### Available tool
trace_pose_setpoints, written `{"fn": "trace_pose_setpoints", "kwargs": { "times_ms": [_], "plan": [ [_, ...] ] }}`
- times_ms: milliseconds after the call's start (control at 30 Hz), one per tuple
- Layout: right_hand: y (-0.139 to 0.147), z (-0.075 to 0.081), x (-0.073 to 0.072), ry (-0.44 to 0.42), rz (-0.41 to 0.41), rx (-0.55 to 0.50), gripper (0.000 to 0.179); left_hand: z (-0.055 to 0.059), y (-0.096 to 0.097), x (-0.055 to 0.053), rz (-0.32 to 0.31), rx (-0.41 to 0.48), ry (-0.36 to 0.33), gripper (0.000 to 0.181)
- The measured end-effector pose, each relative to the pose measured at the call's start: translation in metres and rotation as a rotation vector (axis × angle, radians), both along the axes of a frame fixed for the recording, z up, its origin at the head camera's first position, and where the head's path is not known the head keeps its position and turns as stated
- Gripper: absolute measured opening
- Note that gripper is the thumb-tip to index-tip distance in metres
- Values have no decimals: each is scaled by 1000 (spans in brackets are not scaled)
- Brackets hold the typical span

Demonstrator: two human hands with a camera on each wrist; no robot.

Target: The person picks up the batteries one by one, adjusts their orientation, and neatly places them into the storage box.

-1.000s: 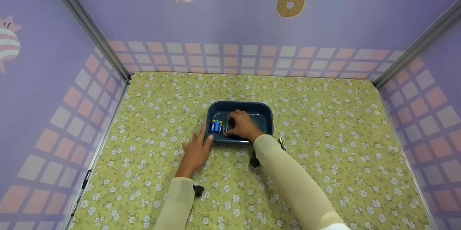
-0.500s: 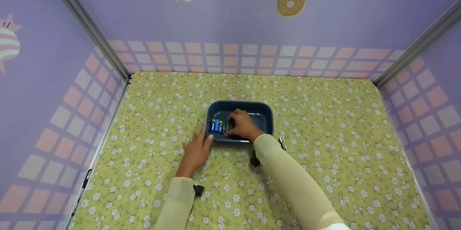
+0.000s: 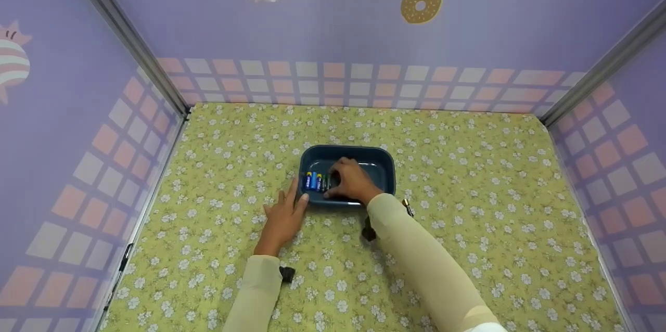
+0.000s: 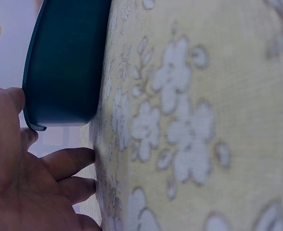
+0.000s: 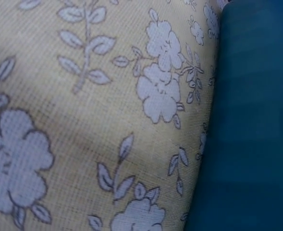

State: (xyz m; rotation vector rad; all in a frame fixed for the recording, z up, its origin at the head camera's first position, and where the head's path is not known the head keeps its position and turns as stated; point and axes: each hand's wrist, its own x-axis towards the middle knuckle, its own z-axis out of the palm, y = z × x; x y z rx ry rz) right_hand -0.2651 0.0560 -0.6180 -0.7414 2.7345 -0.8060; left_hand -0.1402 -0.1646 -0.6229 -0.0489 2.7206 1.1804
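Note:
A dark teal rectangular tray (image 3: 385, 165) stands on the flowered cloth in the head view. Several batteries (image 3: 314, 181) lie side by side along its left end, some blue with yellow ends, the rightmost dark green. Inside the tray, my right hand (image 3: 355, 181) pinches the end battery of the row between thumb and fingers, largely covering it. Only the tray's outer wall (image 5: 247, 120) and cloth show in the right wrist view. My left hand (image 3: 284, 216) rests at the front left corner, fingers spread, with thumb and forefinger touching the rim (image 4: 30, 72) in the left wrist view.
Another battery (image 3: 407, 207) lies on the flowered cloth (image 3: 494, 207) to the right of the tray, beside my right sleeve. Purple walls (image 3: 333, 20) with metal corner posts enclose the back and both sides.

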Motion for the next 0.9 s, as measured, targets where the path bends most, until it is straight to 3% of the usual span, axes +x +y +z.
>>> {"fn": "trace_pose_setpoints", "kwargs": {
  "times_ms": [167,367,667,900],
  "plan": [
    [6,10,2,-26,-8,-49,66,-1,1,0,-4,2,-1,72],
    [18,36,1,-16,-20,-107,65,-1,1,-1,5,-14,-17,73],
    [59,83,2,86,-10,-270,62,-1,1,-2,11,-15,-11,74],
    [106,97,21,173,-62,-323,55,0,1,0,7,-8,-8,73]
  ]
}}
